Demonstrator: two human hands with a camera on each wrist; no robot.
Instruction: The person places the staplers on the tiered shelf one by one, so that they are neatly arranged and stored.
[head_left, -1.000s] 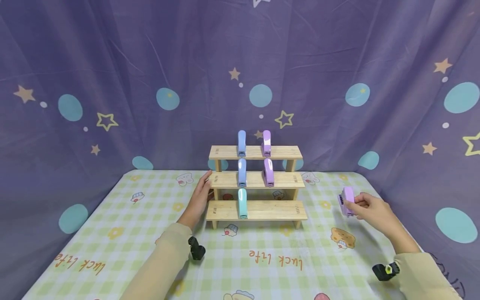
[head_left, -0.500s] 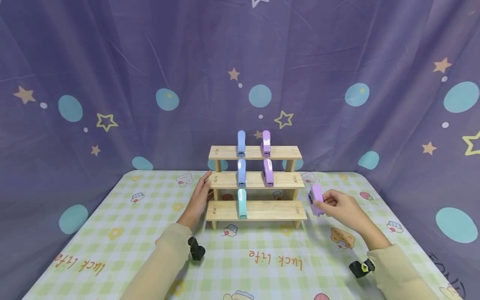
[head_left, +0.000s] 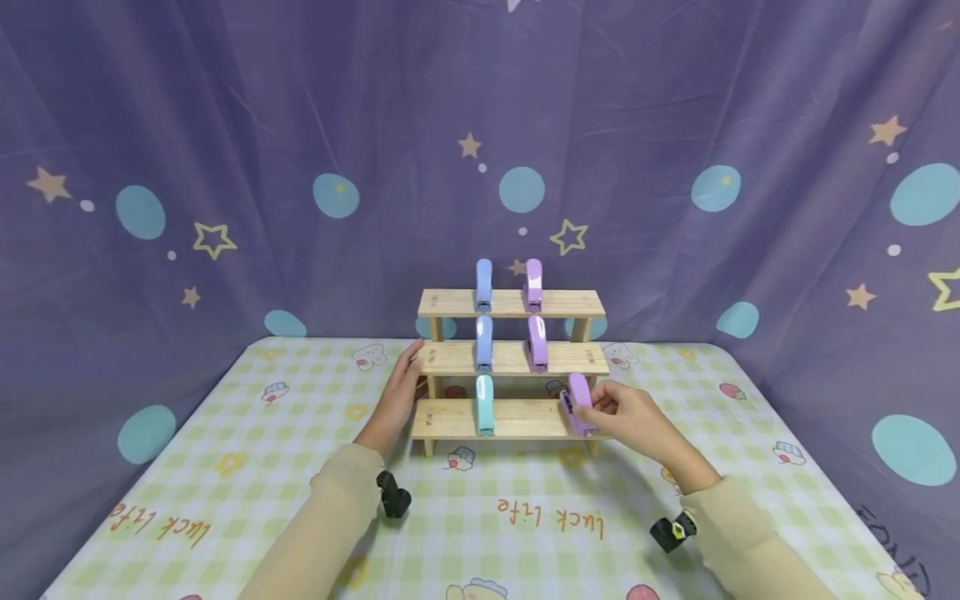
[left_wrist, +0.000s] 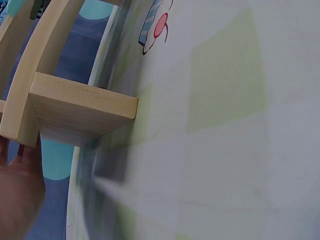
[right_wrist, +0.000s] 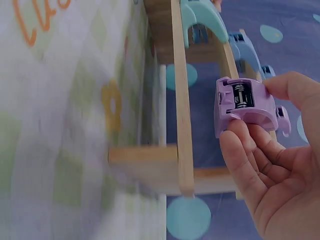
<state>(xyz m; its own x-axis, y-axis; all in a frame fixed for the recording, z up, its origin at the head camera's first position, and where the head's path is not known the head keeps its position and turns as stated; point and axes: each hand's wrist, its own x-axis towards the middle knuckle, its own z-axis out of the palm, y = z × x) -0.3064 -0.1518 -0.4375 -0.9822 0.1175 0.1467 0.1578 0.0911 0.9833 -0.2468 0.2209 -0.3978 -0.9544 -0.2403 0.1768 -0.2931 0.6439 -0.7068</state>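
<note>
My right hand (head_left: 628, 414) pinches a purple stapler (head_left: 578, 405) between thumb and fingers, close over the right end of the bottom tier of a three-tier wooden shelf (head_left: 452, 418). In the right wrist view, its open end with a metal spring faces the camera, and a narrow gap shows between stapler and board (right_wrist: 183, 125). At the shelf's left side, my left hand (head_left: 397, 400) holds the end of the middle tier, with some fingers hidden behind the wood. A teal stapler (head_left: 485, 406) stands upright left of the purple one on the same tier.
A blue stapler (head_left: 483, 343) and a purple stapler (head_left: 537, 343) stand on the middle tier. Another blue stapler (head_left: 483, 286) and purple stapler (head_left: 533, 285) stand on the top tier. A checked cloth (head_left: 300, 467) covers the table; a purple curtain (head_left: 420, 108) hangs behind.
My right hand has carried the purple stapler leftward from the table's right side to the bottom tier's right end. The left hand and the other staplers have stayed put.
</note>
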